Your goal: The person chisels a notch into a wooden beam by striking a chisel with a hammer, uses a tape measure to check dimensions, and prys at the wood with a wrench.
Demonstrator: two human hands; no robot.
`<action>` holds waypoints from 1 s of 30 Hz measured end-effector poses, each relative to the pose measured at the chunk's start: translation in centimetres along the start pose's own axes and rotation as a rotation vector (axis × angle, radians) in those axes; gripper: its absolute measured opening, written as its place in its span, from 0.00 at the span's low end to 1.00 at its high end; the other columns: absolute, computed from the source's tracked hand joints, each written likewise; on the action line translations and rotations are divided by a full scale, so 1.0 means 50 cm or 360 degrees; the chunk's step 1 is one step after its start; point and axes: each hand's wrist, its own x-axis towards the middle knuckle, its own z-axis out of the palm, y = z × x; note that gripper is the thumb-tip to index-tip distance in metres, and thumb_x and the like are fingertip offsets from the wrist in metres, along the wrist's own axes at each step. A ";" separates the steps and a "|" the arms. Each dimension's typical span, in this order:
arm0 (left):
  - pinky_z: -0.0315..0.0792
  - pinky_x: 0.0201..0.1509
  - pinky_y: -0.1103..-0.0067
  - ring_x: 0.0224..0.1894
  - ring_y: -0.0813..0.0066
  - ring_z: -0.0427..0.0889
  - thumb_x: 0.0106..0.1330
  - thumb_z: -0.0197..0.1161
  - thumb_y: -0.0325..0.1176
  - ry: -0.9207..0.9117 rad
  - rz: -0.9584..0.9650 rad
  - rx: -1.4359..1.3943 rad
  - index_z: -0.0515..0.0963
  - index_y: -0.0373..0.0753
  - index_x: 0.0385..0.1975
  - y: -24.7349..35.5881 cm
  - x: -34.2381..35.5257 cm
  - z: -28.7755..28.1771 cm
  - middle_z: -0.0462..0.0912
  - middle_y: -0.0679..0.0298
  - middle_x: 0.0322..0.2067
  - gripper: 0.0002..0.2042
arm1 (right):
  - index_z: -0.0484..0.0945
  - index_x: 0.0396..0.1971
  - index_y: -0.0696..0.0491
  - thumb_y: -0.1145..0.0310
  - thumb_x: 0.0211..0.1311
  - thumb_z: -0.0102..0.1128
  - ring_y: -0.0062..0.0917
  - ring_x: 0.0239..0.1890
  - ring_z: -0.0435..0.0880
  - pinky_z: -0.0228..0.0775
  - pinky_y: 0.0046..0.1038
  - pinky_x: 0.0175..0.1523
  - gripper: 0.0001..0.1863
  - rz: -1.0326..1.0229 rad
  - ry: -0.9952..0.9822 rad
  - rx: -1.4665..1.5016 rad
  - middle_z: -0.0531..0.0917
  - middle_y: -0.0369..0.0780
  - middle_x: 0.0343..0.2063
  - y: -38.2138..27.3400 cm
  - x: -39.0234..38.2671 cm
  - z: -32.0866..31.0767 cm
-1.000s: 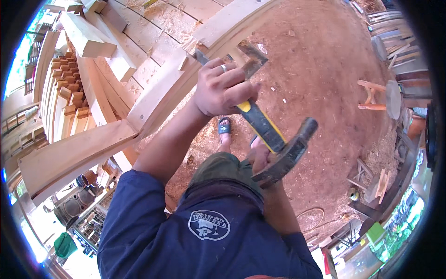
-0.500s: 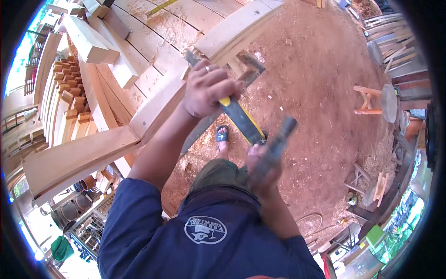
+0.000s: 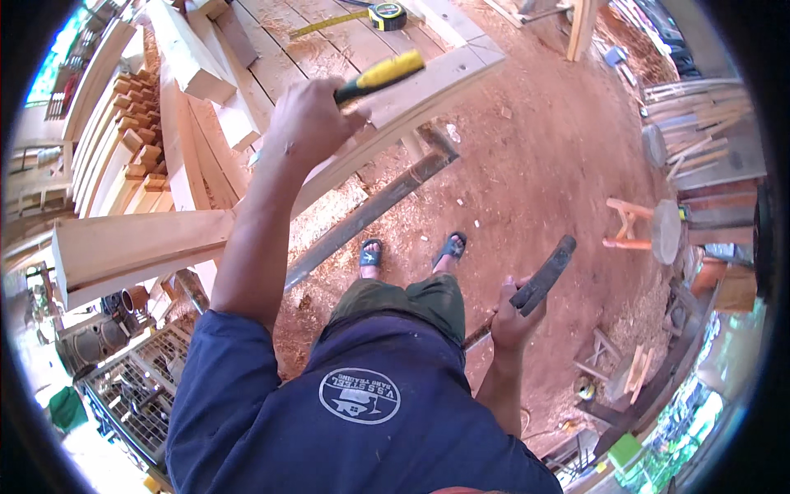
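My left hand point(image 3: 313, 123) is closed round a chisel point(image 3: 380, 76) with a yellow and black handle. The handle sticks out toward the upper right over a pale timber beam point(image 3: 428, 92), and the hand hides the blade. Lower on the right, away from the beam, my right hand point(image 3: 520, 317) grips a hammer point(image 3: 545, 276). Its long dark head is tilted up and to the right above the dirt floor. Most of the hammer's handle is covered by the hand.
A tape measure point(image 3: 387, 15), partly pulled out, lies on the slatted boards with wood shavings. Timber blocks point(image 3: 202, 70) and several notched pieces point(image 3: 132, 140) are stacked at left. A dark metal bar point(image 3: 362, 218) runs under the beam. A stool point(image 3: 665, 230) is at right.
My left hand has moved up and left, and the chisel's handle now points to the upper right instead of down toward my right hand. My right hand has moved right and away with the hammer.
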 end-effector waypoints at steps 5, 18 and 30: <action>0.74 0.53 0.66 0.48 0.54 0.83 0.55 0.76 0.41 -0.0104 -0.0121 0.0026 0.87 0.41 0.47 -0.002 -0.034 0.059 0.83 0.52 0.40 0.20 | 0.75 0.36 0.56 0.74 0.64 0.66 0.21 0.28 0.77 0.71 0.28 0.35 0.07 0.0010 -0.0223 0.0151 0.78 0.36 0.27 0.047 0.134 -0.009; 0.76 0.43 0.68 0.34 0.61 0.85 0.58 0.75 0.42 -0.0370 -0.0787 -0.0572 0.85 0.34 0.35 0.142 -0.226 0.115 0.85 0.51 0.28 0.16 | 0.74 0.33 0.55 0.72 0.63 0.67 0.17 0.31 0.71 0.64 0.27 0.36 0.08 -0.0415 -0.0835 -0.0132 0.73 0.31 0.26 -0.028 0.540 -0.109; 0.67 0.22 0.85 0.19 0.87 0.70 0.76 0.60 0.35 0.1034 -0.0048 -0.2127 0.64 0.37 0.60 0.049 -0.015 -0.022 0.79 0.61 0.33 0.19 | 0.75 0.38 0.58 0.73 0.70 0.61 0.17 0.33 0.82 0.75 0.25 0.39 0.06 -0.0590 -0.1416 -0.0366 0.83 0.37 0.29 -0.233 0.569 0.130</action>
